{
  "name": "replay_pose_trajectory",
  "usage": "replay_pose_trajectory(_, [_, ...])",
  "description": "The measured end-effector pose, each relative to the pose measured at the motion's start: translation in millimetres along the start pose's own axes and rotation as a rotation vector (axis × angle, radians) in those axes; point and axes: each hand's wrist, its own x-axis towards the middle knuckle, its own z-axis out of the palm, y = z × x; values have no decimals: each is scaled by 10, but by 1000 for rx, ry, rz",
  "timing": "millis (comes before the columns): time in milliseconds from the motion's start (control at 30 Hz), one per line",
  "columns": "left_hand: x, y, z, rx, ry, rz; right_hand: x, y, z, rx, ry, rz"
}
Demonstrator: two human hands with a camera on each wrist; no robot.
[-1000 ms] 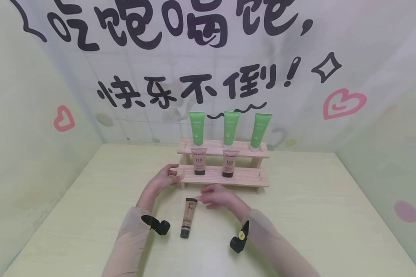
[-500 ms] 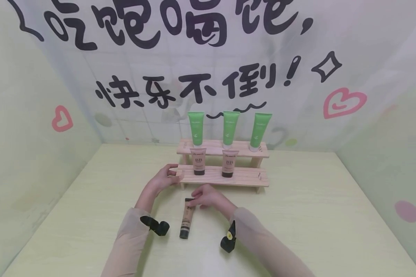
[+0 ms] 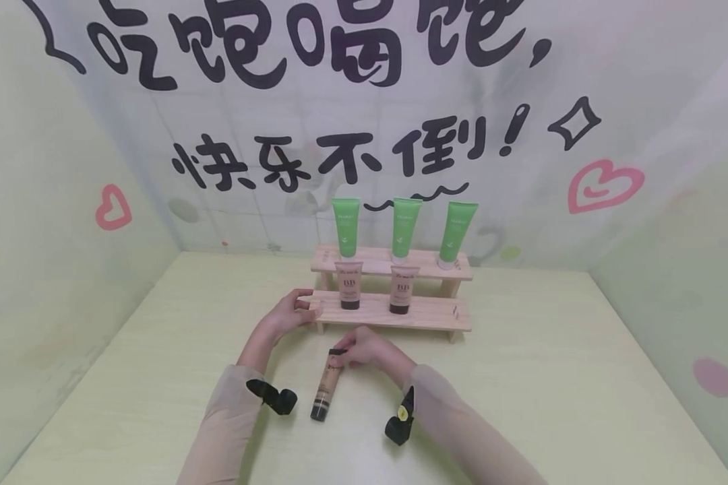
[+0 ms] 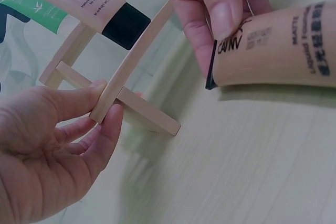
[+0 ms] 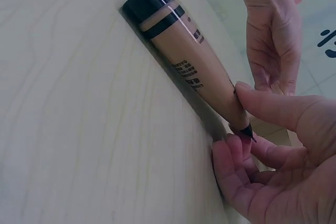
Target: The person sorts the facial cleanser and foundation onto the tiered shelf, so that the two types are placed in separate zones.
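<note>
Two hands were at work at this moment. Your right hand (image 3: pixel 364 350) had closed on the crimped end of the beige foundation tube (image 3: pixel 326 385), thumb on top and fingers beneath, as the right wrist view (image 5: pixel 273 129) shows plainly. A second earlier that hand only hovered beside the tube with fingers loose; half a second earlier it had just reached the crimp. Now the pinch was set, and the tube's crimped end looked slightly raised while its black cap (image 5: pixel 149 1) lay low against the pale wooden table (image 3: pixel 522 377), pointing back toward you. So the tube had gone from lying free to being in your grasp, though it had not yet left the table in front of the wooden two-step rack (image 3: pixel 400 311).

Your left hand (image 3: pixel 288 315) gripped the left end of the rack's lower step, thumb over and fingers under the slat (image 4: pixel 113 98), exactly as it had throughout the last second.

On that lower step stood two BB cream tubes (image 3: pixel 348 285), with open room to their right; three green tubes (image 3: pixel 405 228) stood on the upper step.
</note>
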Motion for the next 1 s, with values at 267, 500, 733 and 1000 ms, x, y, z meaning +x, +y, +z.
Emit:
replay_pose_trajectory(267, [-12,-6,25,5,9,4,-29,95,-60,141,-123,-47])
replay_pose_trajectory(500, [-22,-2,20,-17,-1,26,-64,197,-111,367,-221,-18])
replay_pose_trajectory(733, [-28,4,12,5,-9,33,-102,248,-193,427,-190,-33])
replay_pose_trajectory(1000, [28,-23,28,-5,9,-7,-138,302,-308,387,-133,-59])
